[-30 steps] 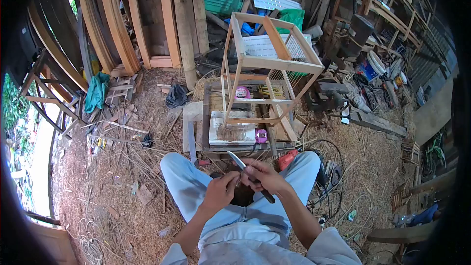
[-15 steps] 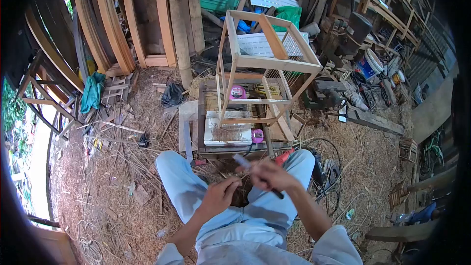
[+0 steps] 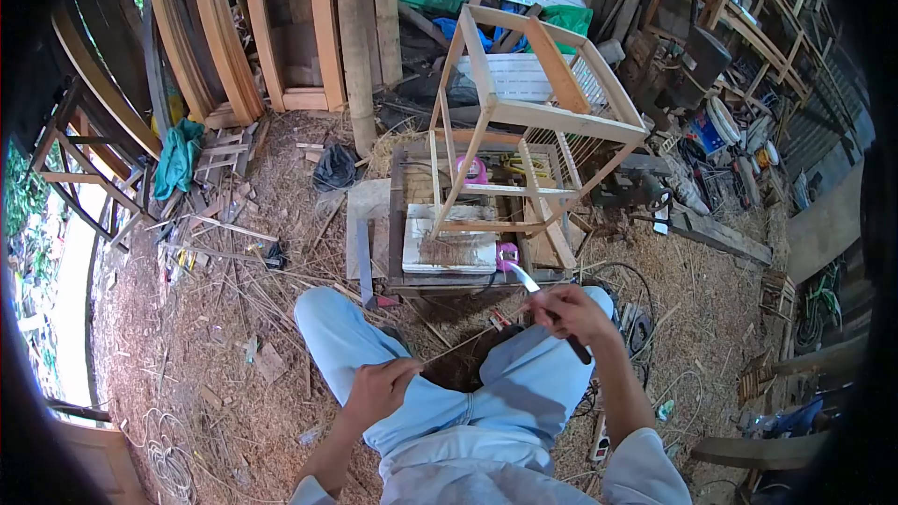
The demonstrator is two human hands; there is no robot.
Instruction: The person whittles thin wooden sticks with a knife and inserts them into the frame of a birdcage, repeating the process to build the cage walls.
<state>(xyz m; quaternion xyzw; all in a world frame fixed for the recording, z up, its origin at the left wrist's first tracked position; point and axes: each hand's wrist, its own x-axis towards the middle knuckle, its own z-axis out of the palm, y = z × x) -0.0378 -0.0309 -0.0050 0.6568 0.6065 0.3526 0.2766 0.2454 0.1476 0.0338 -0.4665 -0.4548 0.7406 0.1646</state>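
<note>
A thin wooden strip point(image 3: 458, 345) sticks out from the closed fingers of my left hand point(image 3: 379, 391), which is over my left thigh. The strip points up and right, between my knees. My right hand point(image 3: 572, 314) is wrapped round a knife point(image 3: 525, 277) near my right knee, its pale blade pointing up and left and its dark handle showing below the fist. Beyond both hands, a slatted wooden frame point(image 3: 552, 115) stands tilted on a low worktable point(image 3: 398, 257). A white block point(image 3: 449, 245) and a pink tape measure point(image 3: 506, 256) lie at the table's near side.
Wood shavings point(image 3: 224, 318) and offcuts cover the floor. A metal square point(image 3: 364, 266) leans at the table's left edge. Black cable point(image 3: 645, 295) loops at the right, near a power strip point(image 3: 600, 438). Curved timbers point(image 3: 220, 33) stand against the back wall.
My hands have drawn apart, the left one down and left, the right one to the right with the knife. The thin strip now shows clearly between them. The view has shifted slightly.
</note>
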